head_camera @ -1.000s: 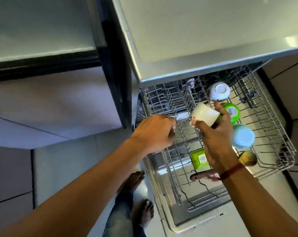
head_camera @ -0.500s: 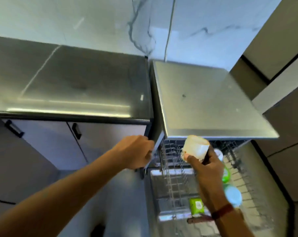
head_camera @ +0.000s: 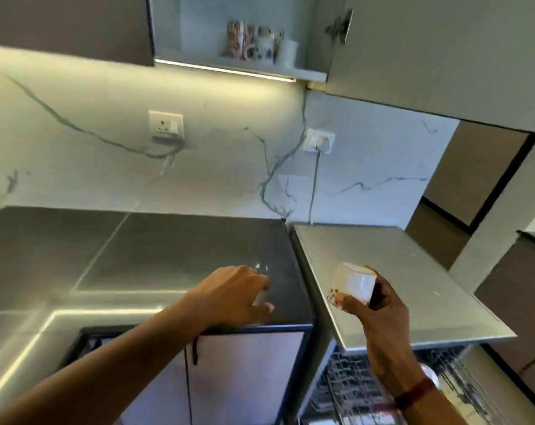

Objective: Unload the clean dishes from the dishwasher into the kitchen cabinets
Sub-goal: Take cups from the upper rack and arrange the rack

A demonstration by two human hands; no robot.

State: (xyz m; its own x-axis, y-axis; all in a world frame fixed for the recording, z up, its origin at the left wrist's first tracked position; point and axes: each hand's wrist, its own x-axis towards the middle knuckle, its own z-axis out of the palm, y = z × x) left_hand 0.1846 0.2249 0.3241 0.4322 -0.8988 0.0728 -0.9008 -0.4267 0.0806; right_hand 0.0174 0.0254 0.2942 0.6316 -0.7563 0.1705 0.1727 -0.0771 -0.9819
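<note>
- One dishwasher rack (head_camera: 352,391) showing, low right, under the steel top (head_camera: 407,271).
- Right hand (head_camera: 379,314) wraps one white cup (head_camera: 353,282), up over that top's near edge.
- Left hand (head_camera: 238,296) above the dark counter (head_camera: 137,246), fingers curled; whether it holds anything, can't tell.
- Two wall sockets (head_camera: 166,124); three mugs (head_camera: 261,42) on the open shelf.

White cup (head_camera: 354,281); grey-veined white backsplash (head_camera: 106,167)
</note>
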